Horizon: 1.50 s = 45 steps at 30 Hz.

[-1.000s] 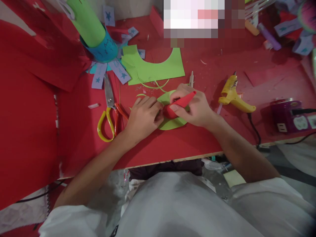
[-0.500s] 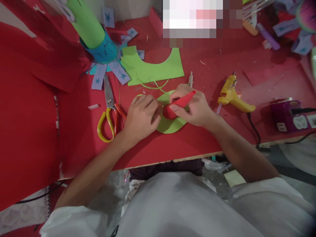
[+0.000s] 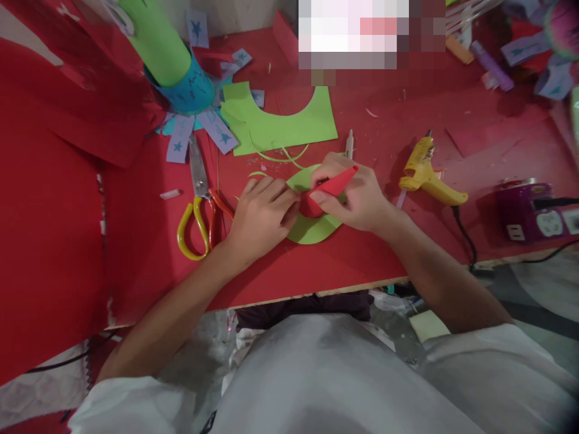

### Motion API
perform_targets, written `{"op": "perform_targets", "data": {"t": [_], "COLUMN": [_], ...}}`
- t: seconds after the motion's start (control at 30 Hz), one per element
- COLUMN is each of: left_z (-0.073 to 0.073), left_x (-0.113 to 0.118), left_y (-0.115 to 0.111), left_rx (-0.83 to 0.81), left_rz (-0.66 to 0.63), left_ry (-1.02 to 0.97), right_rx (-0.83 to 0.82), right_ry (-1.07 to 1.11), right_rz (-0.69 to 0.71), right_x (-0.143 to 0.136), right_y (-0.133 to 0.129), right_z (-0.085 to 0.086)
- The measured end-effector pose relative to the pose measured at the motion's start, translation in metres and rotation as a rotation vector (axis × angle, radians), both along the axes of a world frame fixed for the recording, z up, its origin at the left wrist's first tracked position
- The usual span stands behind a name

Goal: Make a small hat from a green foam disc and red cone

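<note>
My right hand (image 3: 350,193) is closed around a red paper cone (image 3: 337,182), its narrow tip pointing up and to the right. The cone's wide end lies over a round green paper piece (image 3: 314,232) on the table. My left hand (image 3: 266,208) is at the cone's wide end, with thumb and fingertips drawn together at its rim; whether they grip the edge I cannot make out. Just left of that hand lie scissors (image 3: 199,175) with one yellow and one red handle.
A yellow glue gun (image 3: 423,172) lies at right, its cord running past a purple power adapter (image 3: 534,211). Behind my hands are a cut green sheet (image 3: 284,129) and a white pen-like stick (image 3: 350,144). A green tube in a blue band (image 3: 185,90) stands at back left.
My left hand has shifted slightly right, closer against the cone's wide end. The right hand and the cone stay almost in place.
</note>
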<state>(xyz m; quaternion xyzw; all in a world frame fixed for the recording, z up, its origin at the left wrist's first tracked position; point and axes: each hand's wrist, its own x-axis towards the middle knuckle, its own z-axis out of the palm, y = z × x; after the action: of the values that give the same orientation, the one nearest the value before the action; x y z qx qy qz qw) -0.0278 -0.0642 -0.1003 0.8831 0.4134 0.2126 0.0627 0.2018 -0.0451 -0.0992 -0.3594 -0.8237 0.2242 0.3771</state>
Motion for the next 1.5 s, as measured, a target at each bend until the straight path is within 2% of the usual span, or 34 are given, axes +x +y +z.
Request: {"op": "perform_targets", "data": {"t": [0.23,0.43,0.6,0.8,1.1,1.23,1.5], "left_z": [0.014,0.013,0.009,0.001,-0.005,-0.009,-0.01], "left_x": [-0.006,-0.012,-0.012,-0.011,-0.009,-0.01,-0.003], "left_y": [-0.002,0.005,0.008,0.006,0.004,0.003,0.0], "left_rx": [-0.142,-0.11,-0.095,-0.113,-0.122,-0.104,-0.109], "left_rz": [0.083,0.193,0.1,0.014,-0.103,-0.115,-0.091], "left_ry": [-0.223,-0.186,-0.228,-0.048,0.027,0.063,0.048], "right_rx": [0.008,0.001,-0.006,-0.002,-0.027,-0.044,-0.018], "right_ry": [0.014,0.03,0.004,0.009,0.101,0.068,0.058], "right_rz": [0.013,0.02,0.012,0.013,0.069,0.035,0.059], "right_x": [0.0,0.0,0.001,0.0,0.001,0.001,-0.001], "right_y": [0.0,0.001,0.0,0.0,-0.001,-0.001,-0.001], "right_z": [-0.001,0.0,0.0,0.0,0.003,0.002,0.001]}}
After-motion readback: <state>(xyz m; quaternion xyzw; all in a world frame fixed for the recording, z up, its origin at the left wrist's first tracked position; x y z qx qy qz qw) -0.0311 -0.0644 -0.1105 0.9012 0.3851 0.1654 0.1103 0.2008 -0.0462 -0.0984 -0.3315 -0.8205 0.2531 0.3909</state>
